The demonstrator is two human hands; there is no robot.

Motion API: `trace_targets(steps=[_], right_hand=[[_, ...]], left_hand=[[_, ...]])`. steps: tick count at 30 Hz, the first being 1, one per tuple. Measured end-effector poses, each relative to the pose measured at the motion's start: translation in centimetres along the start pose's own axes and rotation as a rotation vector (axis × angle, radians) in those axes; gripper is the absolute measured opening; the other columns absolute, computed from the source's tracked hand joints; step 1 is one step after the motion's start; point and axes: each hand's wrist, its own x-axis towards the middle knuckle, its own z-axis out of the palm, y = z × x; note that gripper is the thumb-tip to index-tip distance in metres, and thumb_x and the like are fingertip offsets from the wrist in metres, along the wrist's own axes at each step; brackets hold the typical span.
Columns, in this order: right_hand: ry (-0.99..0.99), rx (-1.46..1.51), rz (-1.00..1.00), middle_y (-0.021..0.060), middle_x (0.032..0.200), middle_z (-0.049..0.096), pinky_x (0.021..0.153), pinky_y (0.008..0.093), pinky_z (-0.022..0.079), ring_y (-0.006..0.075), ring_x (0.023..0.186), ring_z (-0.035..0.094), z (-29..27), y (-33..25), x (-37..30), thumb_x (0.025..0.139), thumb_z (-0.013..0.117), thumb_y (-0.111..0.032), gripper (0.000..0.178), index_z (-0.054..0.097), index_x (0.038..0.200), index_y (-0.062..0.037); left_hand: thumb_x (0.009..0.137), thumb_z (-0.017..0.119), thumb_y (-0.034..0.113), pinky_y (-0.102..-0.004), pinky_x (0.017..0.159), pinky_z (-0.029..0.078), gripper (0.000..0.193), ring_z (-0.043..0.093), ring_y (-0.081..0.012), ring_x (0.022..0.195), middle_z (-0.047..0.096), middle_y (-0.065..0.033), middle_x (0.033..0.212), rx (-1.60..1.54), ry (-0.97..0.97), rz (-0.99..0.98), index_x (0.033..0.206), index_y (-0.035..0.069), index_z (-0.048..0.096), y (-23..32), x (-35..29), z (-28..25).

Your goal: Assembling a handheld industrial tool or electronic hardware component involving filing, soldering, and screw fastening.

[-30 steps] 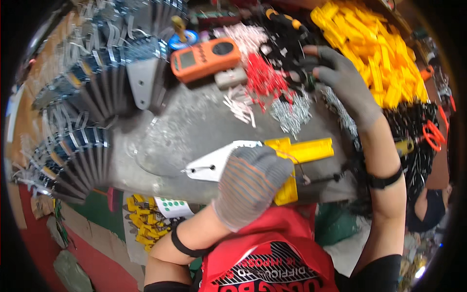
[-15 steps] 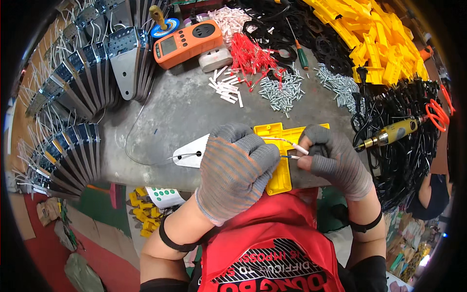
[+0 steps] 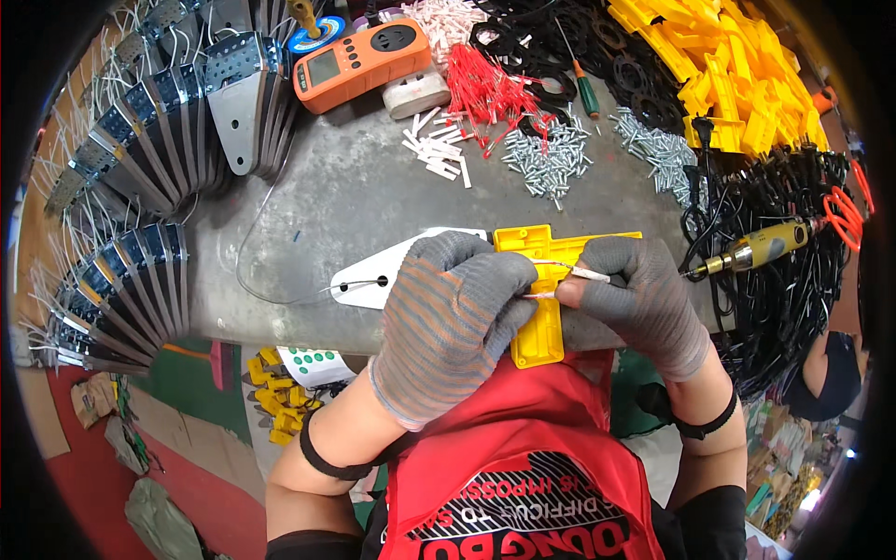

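Gripping 2 sleeved wires (image 3: 590, 273) between left hand (image 3: 453, 322) and right hand (image 3: 639, 303) (both closed, contact partly hidden), above a yellow casing (image 3: 540, 338) by the near edge of the table (image 3: 364, 177), with a white plate (image 3: 378, 266) to its left. Beyond, strewn with 2 screw piles (image 3: 546, 164), then an orange meter (image 3: 364, 62) toward the far edge.

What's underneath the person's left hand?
The narrow end of a white plate pokes out left of the left hand; a yellow plastic piece shows to the hand's right. What lies directly beneath the hand is covered.
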Motion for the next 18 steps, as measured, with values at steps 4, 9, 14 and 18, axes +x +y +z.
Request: trace_targets(steps=[4,9,14,18], right_hand=[[-0.038,-0.059,0.082,-0.0013,0.060,0.050,0.052,0.0270,0.035,0.0062,0.058,0.041,0.3,-0.5,-0.7,0.083,0.072,-0.025,0.029,0.063,0.072,-0.0001],[0.129,0.252,0.013,-0.0035,0.069,0.054,0.057,0.0229,0.037,0.0037,0.065,0.046,0.0,-0.3,-1.2,0.081,0.070,-0.018,0.019,0.059,0.076,-0.0028],[0.187,0.342,0.069,-0.0058,0.071,0.052,0.058,0.0206,0.036,0.0030,0.065,0.045,0.3,-0.9,-1.4,0.081,0.069,-0.017,0.016,0.061,0.082,-0.0029],[0.150,0.190,0.089,-0.0035,0.070,0.057,0.059,0.0215,0.040,0.0041,0.064,0.050,-0.1,-0.5,-1.0,0.083,0.068,-0.017,0.016,0.065,0.083,-0.0013]], left_hand=[[0.075,0.070,-0.001,-0.0385,0.073,0.050,0.023,0.061,-0.0291,0.084,0.066,-0.0077,0.090,-0.166,0.002,-0.011,0.096,0.007,0.064,-0.7,1.1,-1.1],[0.079,0.071,0.013,-0.0397,0.073,0.047,0.021,0.062,-0.0323,0.083,0.067,-0.0128,0.091,-0.070,-0.224,-0.081,0.098,0.007,0.068,-1.0,2.0,0.2],[0.079,0.071,0.012,-0.0393,0.071,0.046,0.016,0.061,-0.0317,0.079,0.065,-0.0107,0.084,-0.026,-0.131,-0.032,0.094,0.008,0.068,-0.4,1.6,0.1],[0.079,0.072,0.012,-0.0387,0.072,0.046,0.018,0.060,-0.0313,0.078,0.065,-0.0104,0.083,0.019,-0.155,-0.047,0.096,0.008,0.068,-0.2,1.3,-0.1]])
